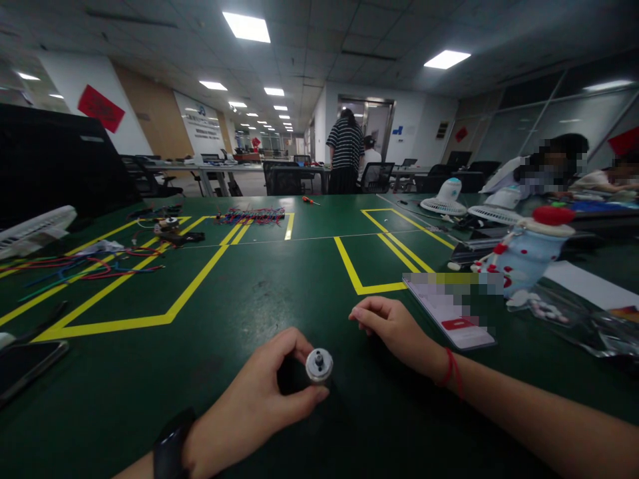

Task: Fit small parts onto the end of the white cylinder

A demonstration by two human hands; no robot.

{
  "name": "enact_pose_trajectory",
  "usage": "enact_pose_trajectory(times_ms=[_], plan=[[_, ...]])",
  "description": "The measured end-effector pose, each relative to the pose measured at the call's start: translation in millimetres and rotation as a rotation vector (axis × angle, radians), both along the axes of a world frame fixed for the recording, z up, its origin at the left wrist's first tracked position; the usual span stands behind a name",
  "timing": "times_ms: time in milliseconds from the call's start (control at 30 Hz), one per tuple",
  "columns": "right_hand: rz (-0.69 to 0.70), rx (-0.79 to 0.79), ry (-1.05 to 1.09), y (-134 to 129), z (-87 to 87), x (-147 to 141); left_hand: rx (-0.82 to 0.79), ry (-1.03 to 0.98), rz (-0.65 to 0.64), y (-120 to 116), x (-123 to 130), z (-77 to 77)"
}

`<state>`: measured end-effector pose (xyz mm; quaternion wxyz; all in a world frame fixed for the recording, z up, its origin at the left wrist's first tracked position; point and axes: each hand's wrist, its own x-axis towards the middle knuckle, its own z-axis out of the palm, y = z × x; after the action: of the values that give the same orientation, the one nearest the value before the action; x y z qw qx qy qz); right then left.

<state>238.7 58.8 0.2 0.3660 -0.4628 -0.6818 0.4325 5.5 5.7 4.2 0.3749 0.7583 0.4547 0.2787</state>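
My left hand (262,386) is closed around a small round metal motor (319,364) at the front middle of the green table (259,286). The motor's shaft points up, with small dark holes beside it, and my thumb and fingers grip its side. To the right, my right hand (387,322) rests near the tabletop, its thumb and fingers pinched together. Whatever those fingertips may hold is too small or hidden to make out. A card-like flat sheet (439,316) with a red mark lies just beyond my right wrist.
Yellow tape (120,327) marks rectangles on the table. Loose wires (100,266) and a wire bundle (252,215) lie left, with a phone (30,369). A screwdriver (310,200) lies far back. A light-blue bottle (534,256) and fan parts (444,199) stand right. People are beyond.
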Motion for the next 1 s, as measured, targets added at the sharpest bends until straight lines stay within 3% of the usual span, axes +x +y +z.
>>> enact_pose_trajectory(times_ms=[233, 433, 567, 700, 867, 1000], plan=[[0.071, 0.238, -0.223, -6.2, 1.1, -5.6, 0.02, 0.007, 0.01, -0.6, 0.4, 0.5], [0.193, 0.489, -0.194, -29.6, 21.9, -23.6, 0.031, 0.0, -0.009, 1.0, -0.4, -4.4], [0.183, 0.486, -0.192, -34.6, 27.1, -34.3, 0.043, -0.012, -0.014, 0.7, -0.3, -6.7], [0.149, 0.408, -0.069, -25.4, 27.4, -24.1, 0.043, 0.0, -0.005, -0.5, -0.1, -3.9], [0.356, 0.298, -0.3, -18.5, 20.2, 0.1, 0.026, 0.012, -0.004, -1.7, 0.3, 2.3], [0.429, 0.275, -0.423, -20.3, 12.7, 5.5, 0.004, -0.001, -0.003, -1.2, 0.4, 3.0]])
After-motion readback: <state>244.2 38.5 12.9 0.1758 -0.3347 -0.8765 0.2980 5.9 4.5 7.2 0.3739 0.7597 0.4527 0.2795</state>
